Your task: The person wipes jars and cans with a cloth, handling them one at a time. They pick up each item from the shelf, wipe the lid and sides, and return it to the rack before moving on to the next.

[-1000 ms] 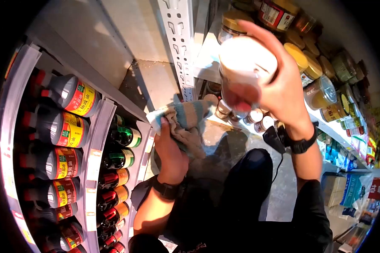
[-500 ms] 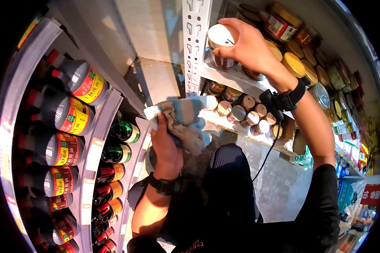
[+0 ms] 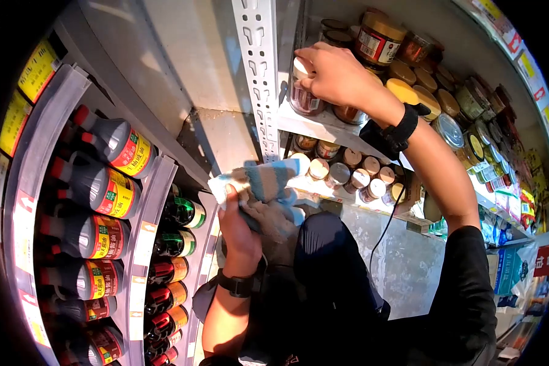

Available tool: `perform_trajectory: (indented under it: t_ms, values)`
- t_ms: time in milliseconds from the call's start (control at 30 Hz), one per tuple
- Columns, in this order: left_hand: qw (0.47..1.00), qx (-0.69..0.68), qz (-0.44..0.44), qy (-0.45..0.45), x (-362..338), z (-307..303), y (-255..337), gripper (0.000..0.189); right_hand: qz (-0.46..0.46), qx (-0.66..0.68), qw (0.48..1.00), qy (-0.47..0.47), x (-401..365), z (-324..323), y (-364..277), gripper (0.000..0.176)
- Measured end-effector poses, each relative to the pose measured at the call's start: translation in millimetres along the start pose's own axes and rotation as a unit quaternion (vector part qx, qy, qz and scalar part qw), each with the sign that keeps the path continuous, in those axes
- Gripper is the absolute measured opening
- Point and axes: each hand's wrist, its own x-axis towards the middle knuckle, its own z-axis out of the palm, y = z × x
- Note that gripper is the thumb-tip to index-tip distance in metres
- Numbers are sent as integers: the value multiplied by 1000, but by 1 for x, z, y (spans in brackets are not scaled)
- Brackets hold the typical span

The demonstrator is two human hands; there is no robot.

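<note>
My left hand (image 3: 240,235) is closed on a striped blue and beige cloth (image 3: 265,198), which hangs bunched over the fingers in front of my knees. My right hand (image 3: 341,76) grips a glass jar (image 3: 305,97) by its pale lid, at the left end of the upper right shelf (image 3: 323,125). Dark red-brown contents show through the jar, and it stands upright at the shelf's front edge. Just right of it is another jar (image 3: 349,114), partly covered by my hand and wrist. My fingers hide part of the held jar's lid.
A perforated metal post (image 3: 259,79) rises left of the jar. Small lidded jars (image 3: 360,178) line the shelf below. Behind my right hand stands a large jar with a red label (image 3: 378,43). Soy sauce bottles (image 3: 113,195) fill the left rack.
My right hand has shifted its hold on the jar, which now sits more upright on the shelf edge. The camera view has shifted. The cloth stays in my left hand.
</note>
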Motion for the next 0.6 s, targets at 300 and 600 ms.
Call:
perform_trajectory:
  t_ms: [300, 600]
  values:
    - [999, 29, 4, -36, -4, 3, 0, 45, -61, -55, 994, 67, -19, -11, 11, 49]
    - [995, 10, 15, -102, -13, 20, 2, 38, 28, -201, 979, 34, -72, -24, 40, 54]
